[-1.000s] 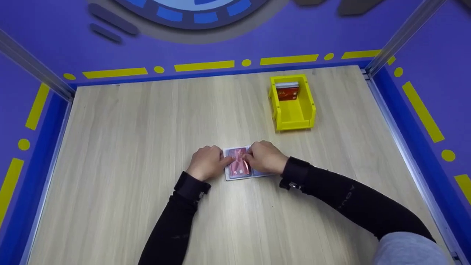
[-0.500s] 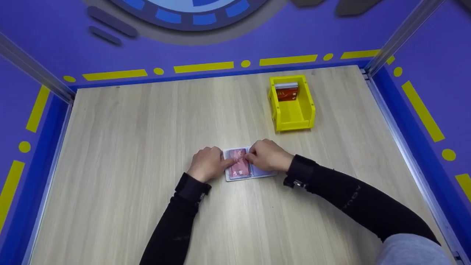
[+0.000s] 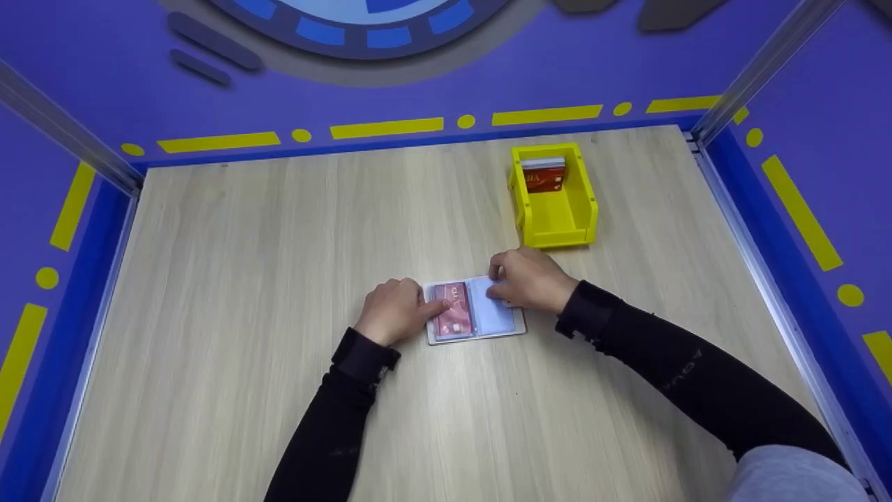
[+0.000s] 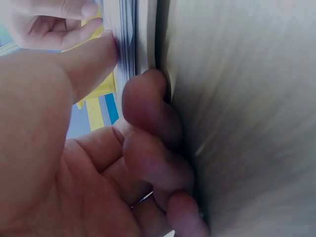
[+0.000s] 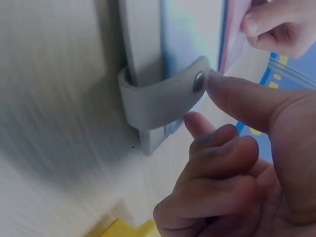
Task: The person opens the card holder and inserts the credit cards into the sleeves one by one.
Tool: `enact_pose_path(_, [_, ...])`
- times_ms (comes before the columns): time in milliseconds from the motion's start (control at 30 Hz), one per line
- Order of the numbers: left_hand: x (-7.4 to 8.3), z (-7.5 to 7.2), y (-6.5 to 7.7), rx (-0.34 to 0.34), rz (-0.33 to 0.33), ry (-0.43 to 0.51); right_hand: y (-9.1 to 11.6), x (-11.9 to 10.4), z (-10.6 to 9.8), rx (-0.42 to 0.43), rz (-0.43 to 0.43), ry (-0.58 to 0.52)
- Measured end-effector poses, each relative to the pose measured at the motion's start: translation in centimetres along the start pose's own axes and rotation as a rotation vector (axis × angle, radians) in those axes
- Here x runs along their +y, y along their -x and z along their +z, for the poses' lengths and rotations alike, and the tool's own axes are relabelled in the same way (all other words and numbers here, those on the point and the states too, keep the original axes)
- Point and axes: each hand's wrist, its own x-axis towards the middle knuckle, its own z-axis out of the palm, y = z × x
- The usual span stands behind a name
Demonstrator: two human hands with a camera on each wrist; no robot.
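Note:
A small card holder (image 3: 519, 326) lies spread on the table with clear sleeves. In its left side sits a red card (image 3: 454, 324); the right side shows a pale blue sleeve (image 3: 496, 321). My left hand (image 3: 394, 310) grips the left edge, thumb on the red card's sleeve and fingers curled against the edge near the tabletop. Over the right side is my right hand (image 3: 535, 280), fingers loosely bent with a gap between thumb and index finger. In the right wrist view, its thumb tip is right at the end of a light strap (image 5: 160, 106) with a metal snap.
A yellow bin (image 3: 557, 238) stands at the back right, holding a stack of cards with a red one (image 3: 543, 180) in front. Blue-purple walls (image 3: 390, 104) with yellow markings enclose the wooden table (image 3: 279, 244) at the back and sides.
My right hand has moved right, off the red card's edge to the right side of the holder, uncovering the pale blue sleeve. My left hand has stayed in place.

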Motion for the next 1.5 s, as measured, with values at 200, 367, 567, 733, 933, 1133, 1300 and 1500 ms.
enact_pose_path(200, [0.0, 0.1, 0.0, -0.013, -0.009, 0.011, 0.0, 0.0, 0.6, 0.014, -0.03, 0.069])
enact_pose_path(367, [0.0, 0.1, -0.1, -0.016, -0.013, 0.018, 0.2, -0.3, 1.0, 0.062, -0.085, 0.147])
enact_pose_path(567, [0.0, 0.2, -0.1, -0.011, -0.009, 0.015, 0.1, -0.2, 0.7, 0.091, -0.126, 0.165])
enact_pose_path(733, [-0.1, 0.2, -0.1, -0.014, 0.005, 0.0, -0.3, -0.2, -0.6, -0.058, -0.053, -0.021])
enact_pose_path(933, [-0.5, 0.1, -0.1, -0.001, 0.002, -0.011, -1.8, -2.2, -0.4, -0.143, -0.072, -0.255])
enact_pose_path(1133, [-0.5, 0.1, 0.1, 0.01, 0.026, 0.008, -3.2, -3.9, 1.5, -0.101, -0.125, -0.272])
enact_pose_path(1300, [-0.4, 0.0, 0.0, 0.017, 0.045, 0.012, -3.6, -4.1, 2.4, -0.084, -0.126, -0.256])
enact_pose_path(1500, [-0.3, 0.0, -0.1, 0.026, 0.047, 0.01, -3.0, -4.1, 2.5, -0.059, -0.098, -0.278])
